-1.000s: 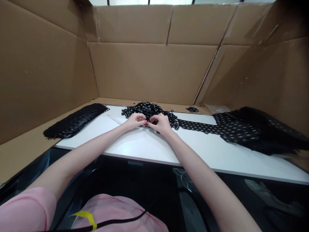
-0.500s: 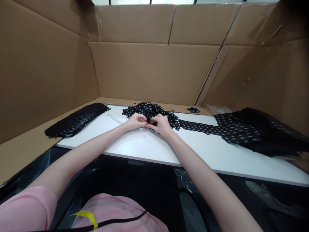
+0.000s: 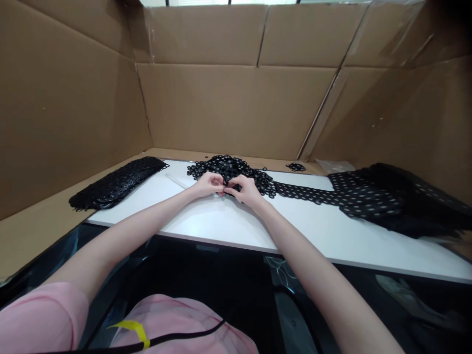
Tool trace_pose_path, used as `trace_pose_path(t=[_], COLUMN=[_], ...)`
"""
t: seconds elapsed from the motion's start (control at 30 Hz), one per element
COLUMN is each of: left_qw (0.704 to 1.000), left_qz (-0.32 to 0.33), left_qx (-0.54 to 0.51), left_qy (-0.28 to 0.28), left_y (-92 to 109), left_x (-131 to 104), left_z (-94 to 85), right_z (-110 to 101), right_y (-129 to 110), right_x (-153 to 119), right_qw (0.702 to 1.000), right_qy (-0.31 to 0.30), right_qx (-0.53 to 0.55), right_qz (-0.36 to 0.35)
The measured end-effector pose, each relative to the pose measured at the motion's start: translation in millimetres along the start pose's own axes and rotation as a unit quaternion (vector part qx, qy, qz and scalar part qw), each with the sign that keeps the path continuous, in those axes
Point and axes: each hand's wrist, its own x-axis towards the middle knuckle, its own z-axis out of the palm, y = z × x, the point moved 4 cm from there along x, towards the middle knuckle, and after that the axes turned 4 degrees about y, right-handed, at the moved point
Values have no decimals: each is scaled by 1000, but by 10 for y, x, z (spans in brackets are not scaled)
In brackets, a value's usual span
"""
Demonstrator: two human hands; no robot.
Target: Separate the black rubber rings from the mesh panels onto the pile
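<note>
At the near edge of a heap of small black rings (image 3: 228,164), my left hand (image 3: 210,185) and my right hand (image 3: 245,189) meet with fingertips almost touching. Thumb and fingers of each are pinched together; what lies between them is too small to make out. From the heap's right side a flat black strip with rows of holes (image 3: 308,192) runs to a larger bunched black mesh (image 3: 372,196). The white board (image 3: 217,221) lies under the hands.
A rolled black mesh bundle (image 3: 120,182) lies at the left, overlapping the board's edge. A thin pale strip (image 3: 176,181) is left of my hands. A few loose rings (image 3: 295,167) sit behind the strip. Cardboard walls (image 3: 228,108) stand at the back and sides.
My hands stay at the same spot, with only slight shifts of the fingers and a tiny gap between the fingertips. Nothing else has visibly moved.
</note>
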Motion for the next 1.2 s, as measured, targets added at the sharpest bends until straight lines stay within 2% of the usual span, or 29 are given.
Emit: trace_pose_path(t=[0.2,0.43,0.63,0.97,1.2], left_qw=[1000,998,997,999,998], left_qz=[10,-5,-2,48,56], left_qx=[-2,-54,-63,11,22], left_qy=[16,14,-33,-3,-16], left_y=[17,-57,-6,70,9], left_x=[12,23,13,-1,9], left_z=[9,-7,46,62,112], right_z=[39,23,-13,-45,14], right_y=[57,253,172,-48,62], right_x=[44,83,47,-1,47], right_qw=[998,989,996,1000,997], right_qy=[21,75,43,0,48], right_qx=[7,55,14,-9,-2], right_qz=[63,116,71,9,60])
